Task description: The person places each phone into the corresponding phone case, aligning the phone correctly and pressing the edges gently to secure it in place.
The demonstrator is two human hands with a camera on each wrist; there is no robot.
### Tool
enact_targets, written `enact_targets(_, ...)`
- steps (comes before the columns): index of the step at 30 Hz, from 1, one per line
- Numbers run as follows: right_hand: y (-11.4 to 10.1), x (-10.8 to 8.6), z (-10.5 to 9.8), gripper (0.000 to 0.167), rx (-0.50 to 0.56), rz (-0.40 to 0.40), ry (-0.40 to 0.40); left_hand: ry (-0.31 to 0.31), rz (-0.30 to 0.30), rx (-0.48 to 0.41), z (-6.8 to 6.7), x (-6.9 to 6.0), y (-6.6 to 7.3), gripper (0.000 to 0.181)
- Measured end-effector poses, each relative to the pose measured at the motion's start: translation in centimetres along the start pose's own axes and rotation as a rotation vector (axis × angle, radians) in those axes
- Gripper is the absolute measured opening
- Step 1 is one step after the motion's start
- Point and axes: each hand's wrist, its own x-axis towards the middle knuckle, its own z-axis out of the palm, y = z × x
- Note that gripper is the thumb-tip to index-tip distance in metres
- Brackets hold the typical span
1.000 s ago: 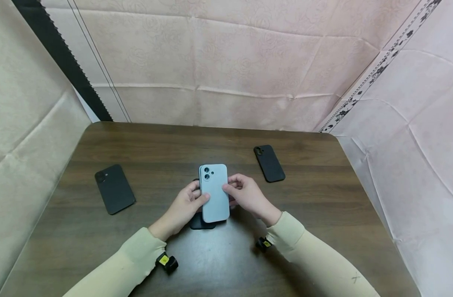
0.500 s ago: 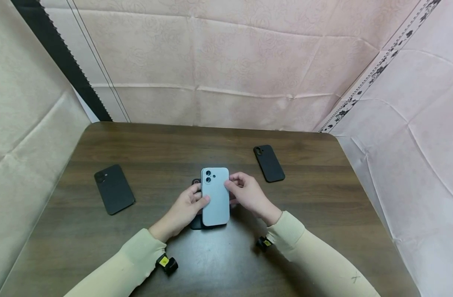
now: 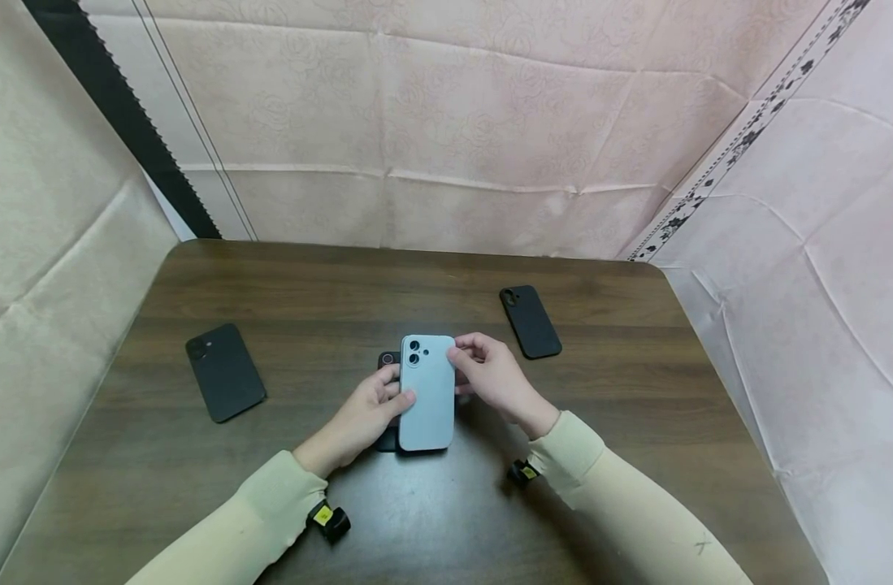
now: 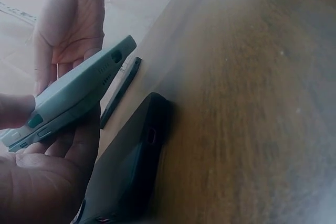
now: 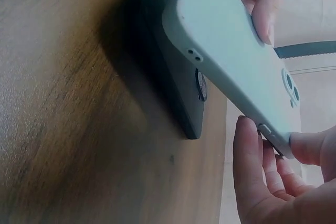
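Watching remotely, I see left hand (image 3: 361,418) and right hand (image 3: 496,382), fingers clamped on the blue phone (image 3: 430,406); it partly hides a black phone (image 5: 176,72), left phone (image 3: 227,374) and right phone (image 3: 531,325) lying apart.

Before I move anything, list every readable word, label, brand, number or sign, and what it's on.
No words, brands or numbers can be read, including on the pale blue phone case.
Left wrist device, yellow patch: too small to read.
Right wrist device, yellow patch: too small.
Right sleeve, dark mark: too unclear.
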Motion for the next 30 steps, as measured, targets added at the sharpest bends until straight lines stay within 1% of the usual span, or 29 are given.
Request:
enact_targets(1, -0.2, -0.2, 0.0, 0.025, 0.003, -0.004, -0.001, -0.002, -0.001, -0.001, 0.0, 0.0, 0.0, 0.046)
enact_targets(2, 0.0, 0.0, 0.0, 0.026, 0.008, -0.003, -0.001, -0.004, -0.004, -0.003, 0.0, 0.0, 0.0, 0.045)
enact_targets(8, 2.3, 1.4, -0.2, 0.027, 0.026, -0.005, 0.000, -0.021, -0.010, 0.007, -0.2, -0.1, 0.1, 0.045)
enact_targets(16, 1.8, 1.2, -0.2, 0.027, 0.002, -0.020, -0.011, -0.030, -0.013, 0.012, -0.1, -0.3, 0.2, 0.052)
enact_targets(23, 1.9, 1.6, -0.2, 0.027, 0.039, -0.017, -0.018, -0.081, 0.022, -0.054, -0.1, -0.2, 0.1, 0.048)
enact_targets(30, 1.9, 1.7, -0.1, 0.027, 0.045, -0.015, -0.017, -0.075, 0.026, -0.037, -0.2, -0.2, 0.1, 0.049)
